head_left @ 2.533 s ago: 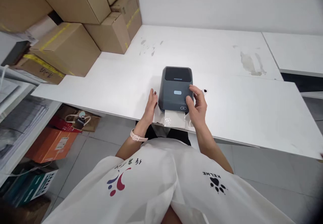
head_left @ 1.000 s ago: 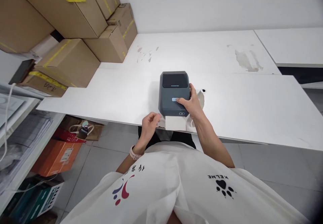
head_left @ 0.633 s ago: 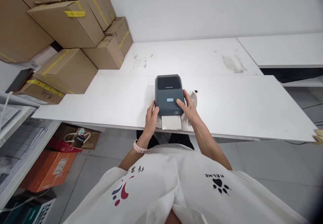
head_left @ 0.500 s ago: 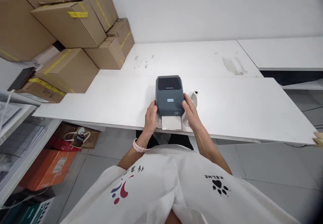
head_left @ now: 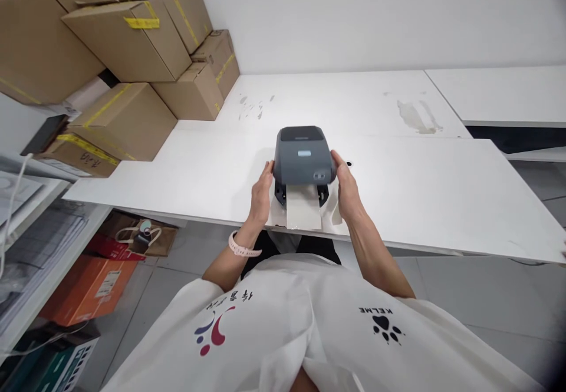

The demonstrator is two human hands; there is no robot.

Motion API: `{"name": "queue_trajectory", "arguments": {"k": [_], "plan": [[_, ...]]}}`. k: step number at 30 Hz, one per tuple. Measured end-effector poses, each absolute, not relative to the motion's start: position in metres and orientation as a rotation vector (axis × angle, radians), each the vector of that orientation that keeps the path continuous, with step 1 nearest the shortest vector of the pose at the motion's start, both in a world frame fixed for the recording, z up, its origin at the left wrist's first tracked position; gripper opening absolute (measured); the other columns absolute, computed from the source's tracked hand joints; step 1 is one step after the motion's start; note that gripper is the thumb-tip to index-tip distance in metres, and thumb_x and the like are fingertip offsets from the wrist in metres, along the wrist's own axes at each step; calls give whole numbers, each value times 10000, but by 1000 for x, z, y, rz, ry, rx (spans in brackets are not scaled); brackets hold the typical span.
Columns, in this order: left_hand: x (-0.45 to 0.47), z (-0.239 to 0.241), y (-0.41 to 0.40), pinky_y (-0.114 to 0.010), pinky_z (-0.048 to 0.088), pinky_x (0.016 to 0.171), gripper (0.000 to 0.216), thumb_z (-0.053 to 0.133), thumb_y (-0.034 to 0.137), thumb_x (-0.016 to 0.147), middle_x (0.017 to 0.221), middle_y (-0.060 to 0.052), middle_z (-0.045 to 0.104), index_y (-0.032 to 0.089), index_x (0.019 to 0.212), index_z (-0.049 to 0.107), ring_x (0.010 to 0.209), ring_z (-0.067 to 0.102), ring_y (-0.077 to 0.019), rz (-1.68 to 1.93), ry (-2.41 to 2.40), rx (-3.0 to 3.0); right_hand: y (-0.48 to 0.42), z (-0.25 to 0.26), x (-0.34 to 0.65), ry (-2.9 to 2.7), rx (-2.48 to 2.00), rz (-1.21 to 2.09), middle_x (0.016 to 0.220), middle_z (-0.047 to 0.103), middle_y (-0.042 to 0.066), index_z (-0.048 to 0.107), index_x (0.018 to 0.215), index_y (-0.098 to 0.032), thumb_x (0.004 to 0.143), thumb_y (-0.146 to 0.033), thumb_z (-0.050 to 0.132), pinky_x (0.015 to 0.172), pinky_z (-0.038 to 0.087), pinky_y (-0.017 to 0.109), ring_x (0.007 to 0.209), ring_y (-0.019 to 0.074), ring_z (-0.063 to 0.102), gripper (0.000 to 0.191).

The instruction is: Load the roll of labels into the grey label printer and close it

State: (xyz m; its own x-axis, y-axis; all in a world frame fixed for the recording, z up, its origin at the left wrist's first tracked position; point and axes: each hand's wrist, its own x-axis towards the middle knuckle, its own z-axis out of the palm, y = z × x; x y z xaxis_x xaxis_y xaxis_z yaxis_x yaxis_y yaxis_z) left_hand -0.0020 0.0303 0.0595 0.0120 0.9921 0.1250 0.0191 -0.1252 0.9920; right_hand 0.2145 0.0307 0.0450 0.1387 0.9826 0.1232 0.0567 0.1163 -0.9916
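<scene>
A dark grey label printer (head_left: 303,157) stands near the front edge of a white table (head_left: 420,185). Its lid is tipped up at the front, showing the black base and a strip of white label paper (head_left: 303,208) running out toward me. My left hand (head_left: 260,194) presses the printer's left side and my right hand (head_left: 345,187) its right side, fingers curved round the lid. A pale watch is on my left wrist.
Taped cardboard boxes (head_left: 128,56) are stacked at the table's back left. A shelf (head_left: 26,215) stands on the left, with an orange box (head_left: 84,283) and a bag (head_left: 141,236) on the floor. A second white table (head_left: 499,94) lies at the far right.
Both hands moved to the printer's sides and the lid has lifted at the front, exposing the base and more label paper. Earlier my right hand rested on the top near the button.
</scene>
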Motion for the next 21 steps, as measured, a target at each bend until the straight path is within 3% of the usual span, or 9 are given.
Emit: {"name": "queue_trajectory", "arguments": {"k": [5,8,11,17,21], "plan": [[3,66,89,-429,313,1263,556,497,480,967,1598,-49,490,258,1477,507,1526,391,-241,1382,1115,1373,92,80,218,-1373,-1176,791,1705,244,-97,236,1608,-429,867,-892,261,1318,166,491,1608,257,169,874],[8,43,114,-480,343,1238,696,633,265,832,1608,-117,465,209,1505,463,1518,401,-293,1211,1271,1305,135,92,217,-1443,-1236,701,1728,159,-62,132,1641,-362,869,-891,241,1315,121,520,1618,287,101,942],[11,21,121,-497,371,1218,792,631,133,731,1577,-127,503,200,1503,465,1487,443,-315,1085,1344,1348,167,97,220,-1473,-1297,681,1732,142,-34,110,1645,-327,890,-865,232,1305,111,558,1614,315,105,935],[13,9,121,-485,447,1146,775,623,104,674,1470,-120,612,200,1439,546,1385,544,-337,1102,1393,1379,157,103,224,-1701,-1400,379,1671,329,68,338,1579,-280,901,-759,434,1247,143,683,1559,439,173,835],[14,4,127,-490,448,1140,783,596,100,672,1448,-113,632,197,1447,543,1341,583,-327,1117,1412,1401,133,106,208,-2085,-1441,286,1450,585,135,588,1399,-229,929,-521,540,1150,347,645,1389,444,441,555]]}}
